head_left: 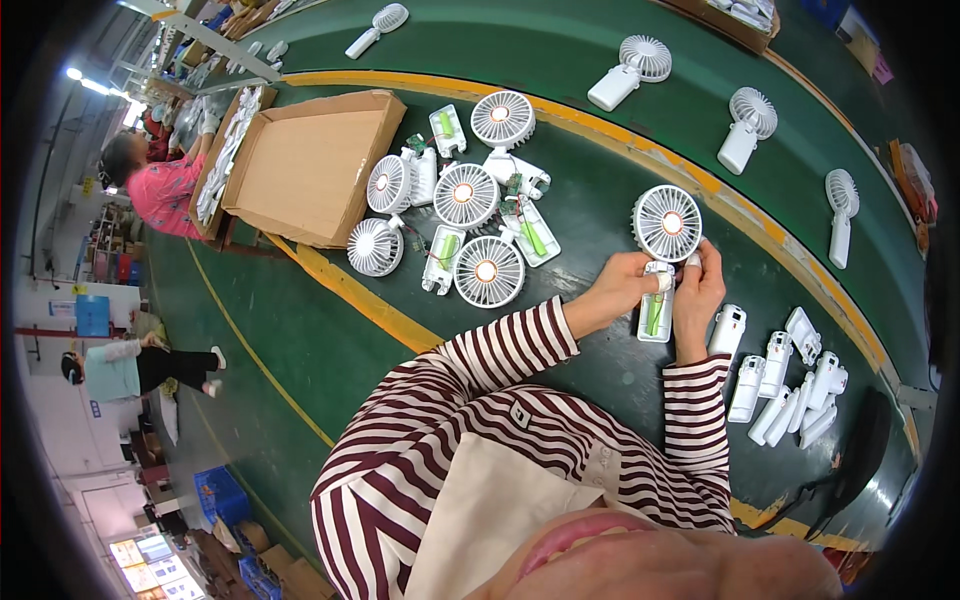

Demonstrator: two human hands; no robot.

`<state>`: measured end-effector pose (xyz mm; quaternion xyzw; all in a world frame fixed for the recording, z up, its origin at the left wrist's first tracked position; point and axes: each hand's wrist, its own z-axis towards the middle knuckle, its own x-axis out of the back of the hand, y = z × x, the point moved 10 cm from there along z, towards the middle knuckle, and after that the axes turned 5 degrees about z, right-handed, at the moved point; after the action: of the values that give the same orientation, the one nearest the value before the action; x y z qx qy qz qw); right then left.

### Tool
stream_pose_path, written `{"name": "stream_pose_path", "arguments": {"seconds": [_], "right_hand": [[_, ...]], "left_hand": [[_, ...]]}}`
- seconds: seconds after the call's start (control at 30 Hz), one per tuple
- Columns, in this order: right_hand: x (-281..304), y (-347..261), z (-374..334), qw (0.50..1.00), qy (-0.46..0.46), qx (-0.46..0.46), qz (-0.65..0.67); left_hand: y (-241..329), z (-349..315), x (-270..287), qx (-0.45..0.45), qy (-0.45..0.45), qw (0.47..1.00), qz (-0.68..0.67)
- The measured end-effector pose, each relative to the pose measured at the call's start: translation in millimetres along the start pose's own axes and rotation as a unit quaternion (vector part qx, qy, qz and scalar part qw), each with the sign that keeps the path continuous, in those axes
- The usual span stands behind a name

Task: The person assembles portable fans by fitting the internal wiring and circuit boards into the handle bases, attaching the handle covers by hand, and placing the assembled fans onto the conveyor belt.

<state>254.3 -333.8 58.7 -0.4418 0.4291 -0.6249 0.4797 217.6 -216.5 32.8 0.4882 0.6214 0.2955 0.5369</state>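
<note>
A white handheld fan (655, 328) is between my hands over the green bench, its round grille pointing away from me. Its handle is uncovered, and a green battery shows inside. My left hand (622, 292) pinches the upper part of the handle from the left, with thumb and fingertips closed near the neck. From the other side my right hand (698, 300) is closed on the same spot, its fingers curled by the fan head. Just right of that hand lies a white handle casing (727, 330). What the fingertips press on is partly hidden.
Several opened fans (466, 196) with wires and batteries lie to the left, beside a cardboard tray (305, 165). White handle shells (800, 385) are heaped on the right. Assembled fans (748, 128) lie on the green belt beyond a yellow-edged rail (600, 128). A co-worker in pink (170, 190) is at far left.
</note>
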Motion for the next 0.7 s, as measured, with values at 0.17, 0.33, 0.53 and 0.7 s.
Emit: {"name": "stream_pose_path", "arguments": {"seconds": [0.17, 0.33, 0.53, 0.7], "right_hand": [[-2.2, -1.6, -0.5, 1.000, 0.002, -0.004, 0.012], [0.1, -0.4, -0.3, 1.000, 0.006, -0.003, 0.012], [-0.6, -0.1, -0.4, 1.000, -0.001, -0.004, 0.010], [0.3, 7.4, 1.4, 1.000, 0.004, 0.010, 0.008]], "left_hand": [[-5.1, 1.5, 1.8, 0.009, -0.004, 1.000, 0.003], [-8.9, 2.7, 0.3, 0.027, -0.015, 0.999, 0.009], [-5.3, -0.9, 0.8, 0.034, 0.000, 0.999, 0.012], [-2.4, -0.9, -1.5, 0.042, -0.007, 0.999, 0.025]]}}
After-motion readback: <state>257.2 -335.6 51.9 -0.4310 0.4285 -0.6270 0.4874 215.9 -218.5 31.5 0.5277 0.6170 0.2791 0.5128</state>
